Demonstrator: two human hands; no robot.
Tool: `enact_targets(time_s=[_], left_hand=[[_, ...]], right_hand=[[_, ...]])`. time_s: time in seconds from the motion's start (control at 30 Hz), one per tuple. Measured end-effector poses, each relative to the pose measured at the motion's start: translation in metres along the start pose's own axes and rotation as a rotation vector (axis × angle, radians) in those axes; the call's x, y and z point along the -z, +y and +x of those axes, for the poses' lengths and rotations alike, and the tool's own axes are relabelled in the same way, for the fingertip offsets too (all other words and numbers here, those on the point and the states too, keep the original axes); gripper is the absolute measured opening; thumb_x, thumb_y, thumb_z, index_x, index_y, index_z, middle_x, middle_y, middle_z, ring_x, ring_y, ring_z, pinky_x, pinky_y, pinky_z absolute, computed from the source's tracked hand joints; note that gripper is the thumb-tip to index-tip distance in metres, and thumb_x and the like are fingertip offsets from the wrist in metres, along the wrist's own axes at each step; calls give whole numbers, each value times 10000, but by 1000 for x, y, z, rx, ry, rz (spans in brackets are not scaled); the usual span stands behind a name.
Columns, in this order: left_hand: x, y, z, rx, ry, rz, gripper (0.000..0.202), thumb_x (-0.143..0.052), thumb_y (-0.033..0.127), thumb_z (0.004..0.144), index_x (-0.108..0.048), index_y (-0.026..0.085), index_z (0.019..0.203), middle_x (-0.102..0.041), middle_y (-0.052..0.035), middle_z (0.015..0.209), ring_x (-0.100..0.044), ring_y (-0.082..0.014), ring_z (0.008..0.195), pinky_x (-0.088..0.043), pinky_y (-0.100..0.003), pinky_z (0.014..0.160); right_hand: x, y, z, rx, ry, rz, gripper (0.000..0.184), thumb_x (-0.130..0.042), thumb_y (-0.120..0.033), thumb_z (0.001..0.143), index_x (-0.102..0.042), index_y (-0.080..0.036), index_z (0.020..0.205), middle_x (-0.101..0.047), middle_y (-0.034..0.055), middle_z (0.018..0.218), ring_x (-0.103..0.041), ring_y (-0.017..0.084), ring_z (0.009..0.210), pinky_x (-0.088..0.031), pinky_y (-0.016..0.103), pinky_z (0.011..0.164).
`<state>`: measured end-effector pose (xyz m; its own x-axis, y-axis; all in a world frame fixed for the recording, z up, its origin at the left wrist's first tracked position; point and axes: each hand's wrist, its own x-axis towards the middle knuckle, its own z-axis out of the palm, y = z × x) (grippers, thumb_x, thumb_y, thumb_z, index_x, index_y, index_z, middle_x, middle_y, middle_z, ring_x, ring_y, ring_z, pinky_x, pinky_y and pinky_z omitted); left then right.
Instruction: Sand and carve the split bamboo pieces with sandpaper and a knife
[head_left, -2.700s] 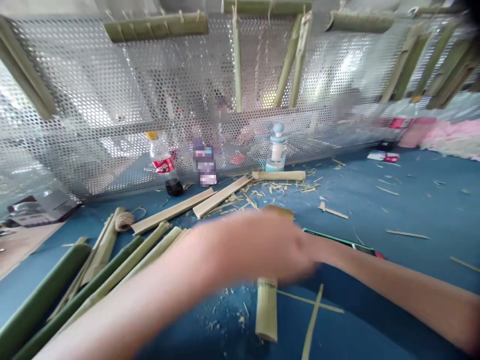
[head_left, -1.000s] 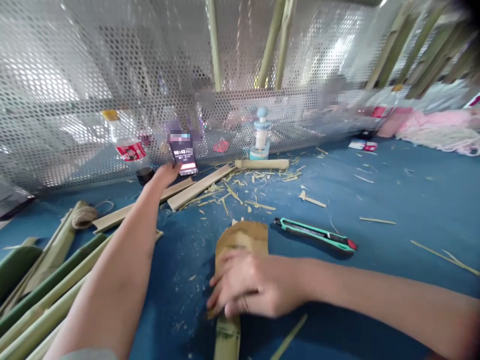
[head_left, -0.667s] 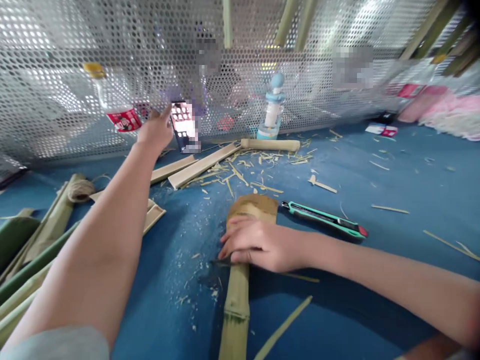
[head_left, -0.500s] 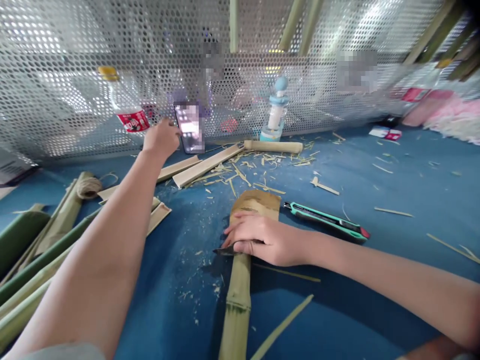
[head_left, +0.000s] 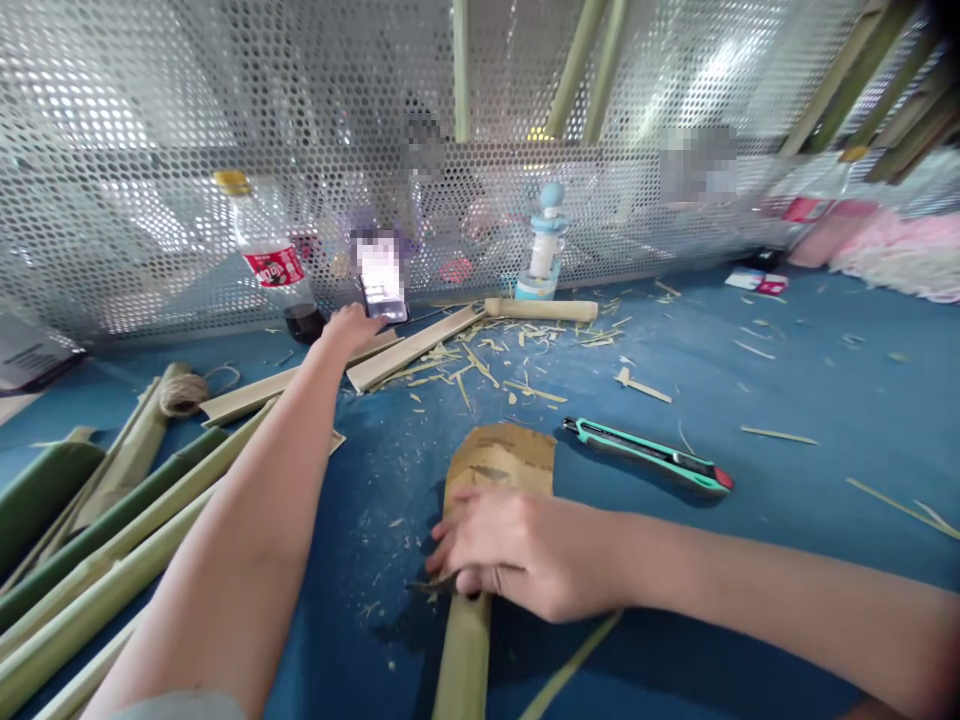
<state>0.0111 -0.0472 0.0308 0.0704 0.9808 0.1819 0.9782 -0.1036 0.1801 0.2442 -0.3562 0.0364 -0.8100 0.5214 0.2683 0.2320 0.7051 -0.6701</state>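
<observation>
A curled brown sheet of sandpaper (head_left: 501,455) with a dark underside lies over a bamboo piece (head_left: 463,660) that runs toward me. My right hand (head_left: 502,545) is closed on the sandpaper, its thumb resting at the near dark edge against the bamboo. The bamboo under the sheet is hidden. Farther off, my left hand (head_left: 354,328) reaches out to the lower edge of a lit phone (head_left: 384,275) leaning on the perforated panel. Its fingers are stretched out and hold nothing; a fingertip seems to touch the screen's bottom. A teal utility knife (head_left: 649,455) lies right of the sandpaper.
A cola bottle (head_left: 276,268) and a blue-white lighthouse-shaped object (head_left: 541,245) stand before the perforated metal panel (head_left: 315,130). Bamboo strips (head_left: 416,348) and shavings are scattered behind. Bamboo poles (head_left: 112,560) and a twine ball (head_left: 184,393) lie at left.
My left hand has moved down from beside the phone's screen to its lower edge. The view has tilted up, so my right hand and the sandpaper appear lower; the phone's screen looks different.
</observation>
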Motion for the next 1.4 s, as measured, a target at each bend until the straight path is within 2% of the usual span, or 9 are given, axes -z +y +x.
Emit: enact_targets(time_s=[0.2, 0.43, 0.6, 0.73, 0.9, 1.03, 1.2, 1.33, 1.4], left_hand=[[1, 3, 0, 55, 11, 27, 462, -540, 496, 927, -567, 146, 1226, -580, -124, 1242, -563, -265, 1142, -457, -503, 977], [1, 5, -1, 68, 21, 33, 462, -544, 496, 924, -568, 144, 1223, -576, -126, 1244, -557, -268, 1149, -463, -502, 970], [0, 2, 3, 76, 12, 23, 434, -552, 458, 930, -560, 147, 1233, -568, -123, 1256, -558, -264, 1144, -466, -500, 969], [2, 4, 3, 95, 6, 19, 375, -554, 416, 938, -579, 144, 1196, -589, -111, 1213, -583, -245, 1094, -494, -468, 931], [3, 16, -5, 139, 44, 46, 422, -550, 453, 932, -568, 141, 1216, -579, -122, 1233, -572, -257, 1115, -481, -488, 946], [4, 22, -10, 154, 63, 56, 439, -541, 472, 932, -565, 140, 1219, -577, -126, 1236, -567, -261, 1124, -476, -492, 952], [8, 23, -11, 169, 66, 54, 405, -534, 466, 938, -593, 134, 1164, -607, -112, 1174, -592, -241, 1071, -490, -473, 930], [8, 25, -13, 177, 71, 48, 448, -537, 515, 922, -602, 132, 1146, -614, -117, 1161, -591, -249, 1076, -484, -480, 932], [9, 25, -15, 172, 80, 34, 458, -529, 527, 922, -603, 132, 1143, -615, -117, 1158, -592, -247, 1073, -483, -478, 933]], right_hand=[[21, 14, 3, -139, 111, -125, 232, -476, -212, 984, -673, -135, 1080, -710, 101, 1131, -590, 196, 1179, -257, 440, 1163], [-1, -26, 1, 137, 46, -9, 191, -497, -143, 950, -679, -104, 991, -717, 79, 1118, -587, 160, 1163, -318, 312, 1132], [0, -5, 3, -83, 174, -86, 217, -486, -200, 963, -690, -137, 926, -725, 101, 1041, -610, 188, 1100, -356, 373, 1084], [-2, -4, 6, 60, 73, 3, 188, -499, -167, 940, -683, -138, 910, -738, 68, 979, -619, 171, 1072, -357, 336, 1073], [-4, -2, 7, -96, 196, -82, 237, -474, -190, 960, -685, -120, 881, -728, 116, 969, -623, 199, 1048, -409, 372, 1011], [-9, -4, 6, 106, 25, 53, 202, -486, -152, 945, -684, -122, 919, -736, 79, 1026, -608, 161, 1124, -339, 311, 1094], [-9, -6, 7, -92, 152, -20, 225, -479, -204, 966, -695, -141, 958, -731, 101, 1044, -615, 187, 1120, -356, 374, 1082], [-16, -14, 7, 101, -31, 70, 205, -492, -169, 956, -691, -125, 948, -733, 85, 1073, -592, 155, 1170, -313, 302, 1122], [-13, -8, 7, 52, 4, 44, 212, -495, -189, 963, -692, -117, 993, -732, 95, 1066, -590, 167, 1168, -322, 332, 1124]])
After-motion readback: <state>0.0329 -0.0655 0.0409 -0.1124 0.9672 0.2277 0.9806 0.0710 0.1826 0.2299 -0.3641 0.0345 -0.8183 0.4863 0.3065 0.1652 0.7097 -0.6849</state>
